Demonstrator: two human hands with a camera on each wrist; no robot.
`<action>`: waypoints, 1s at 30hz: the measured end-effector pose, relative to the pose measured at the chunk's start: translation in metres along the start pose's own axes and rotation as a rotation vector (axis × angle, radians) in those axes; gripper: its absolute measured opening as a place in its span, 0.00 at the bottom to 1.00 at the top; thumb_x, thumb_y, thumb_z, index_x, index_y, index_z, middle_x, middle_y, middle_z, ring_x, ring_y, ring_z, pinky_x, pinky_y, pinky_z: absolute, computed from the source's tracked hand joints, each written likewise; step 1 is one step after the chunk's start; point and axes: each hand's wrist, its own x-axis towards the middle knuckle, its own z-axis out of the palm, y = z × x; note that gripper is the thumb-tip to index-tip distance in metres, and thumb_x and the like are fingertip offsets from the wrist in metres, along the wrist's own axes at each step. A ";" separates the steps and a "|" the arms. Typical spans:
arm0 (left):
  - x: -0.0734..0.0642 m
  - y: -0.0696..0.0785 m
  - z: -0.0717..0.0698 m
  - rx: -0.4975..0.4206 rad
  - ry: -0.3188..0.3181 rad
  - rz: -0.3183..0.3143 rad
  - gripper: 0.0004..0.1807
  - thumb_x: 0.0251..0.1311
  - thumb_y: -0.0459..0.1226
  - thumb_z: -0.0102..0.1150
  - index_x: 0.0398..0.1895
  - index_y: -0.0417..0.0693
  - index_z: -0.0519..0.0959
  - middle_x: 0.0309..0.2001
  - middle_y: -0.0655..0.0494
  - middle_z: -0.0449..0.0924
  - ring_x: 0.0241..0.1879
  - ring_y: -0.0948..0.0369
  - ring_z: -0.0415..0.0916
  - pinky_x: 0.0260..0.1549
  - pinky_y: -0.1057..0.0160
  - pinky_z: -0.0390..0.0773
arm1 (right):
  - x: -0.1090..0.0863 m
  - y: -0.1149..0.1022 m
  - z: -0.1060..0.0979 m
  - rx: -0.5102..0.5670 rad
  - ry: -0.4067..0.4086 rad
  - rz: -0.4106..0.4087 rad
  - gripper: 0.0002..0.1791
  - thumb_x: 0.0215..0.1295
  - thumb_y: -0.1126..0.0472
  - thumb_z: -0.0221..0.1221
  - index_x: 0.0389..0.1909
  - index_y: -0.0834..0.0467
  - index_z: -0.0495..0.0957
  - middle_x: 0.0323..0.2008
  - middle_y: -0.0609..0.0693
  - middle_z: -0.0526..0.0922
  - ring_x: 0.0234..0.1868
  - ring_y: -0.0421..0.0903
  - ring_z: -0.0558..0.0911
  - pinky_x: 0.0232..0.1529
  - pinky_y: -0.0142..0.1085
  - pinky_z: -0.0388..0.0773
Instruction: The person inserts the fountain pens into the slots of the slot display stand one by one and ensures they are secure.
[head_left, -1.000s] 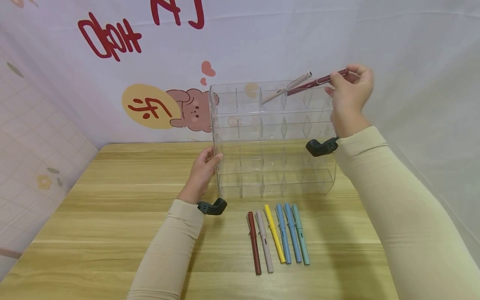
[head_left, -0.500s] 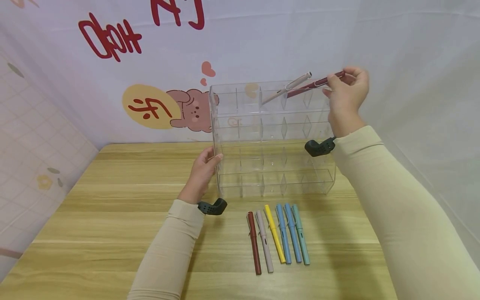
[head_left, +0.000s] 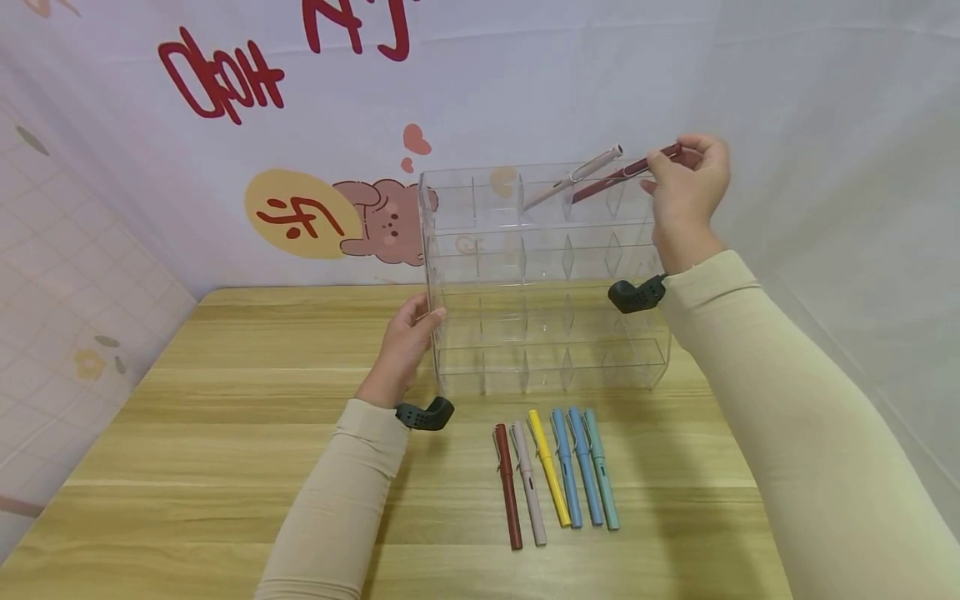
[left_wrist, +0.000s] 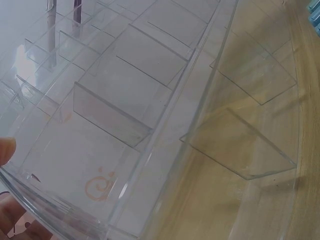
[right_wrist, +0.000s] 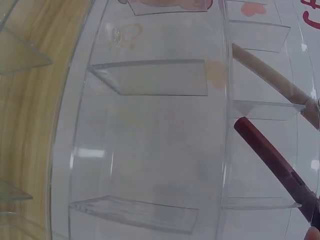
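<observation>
A clear acrylic pen rack (head_left: 547,358) with rows of divided compartments stands upright on the table. My left hand (head_left: 401,346) grips its left side, thumb in front and fingers behind. At the top right my right hand (head_left: 690,192) pinches the upper end of a dark red pen (head_left: 617,177). This pen slants down to the left; in the right wrist view its lower end (right_wrist: 245,125) is inside a top-row compartment, near the bottom. One compartment further left leans a pale pinkish-grey pen (head_left: 573,177), untouched by either hand.
On the wooden table (head_left: 225,433) before the rack lie several capped pens: a brownish-red pen (head_left: 508,487), a pale grey pen (head_left: 530,483), a yellow pen (head_left: 550,467), two blue pens (head_left: 567,467) and a teal pen (head_left: 602,468). Behind hangs a printed white cloth (head_left: 585,75).
My right hand has moved slightly left and a little down, sliding the dark red pen deeper into its compartment. The left hand and the rack have stayed put.
</observation>
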 end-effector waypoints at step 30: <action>0.001 -0.001 -0.001 0.010 -0.002 0.003 0.27 0.69 0.43 0.52 0.70 0.49 0.63 0.68 0.52 0.63 0.68 0.53 0.59 0.65 0.45 0.60 | -0.001 0.003 -0.002 -0.031 -0.043 -0.044 0.19 0.62 0.68 0.62 0.52 0.54 0.70 0.45 0.47 0.70 0.40 0.41 0.76 0.41 0.31 0.79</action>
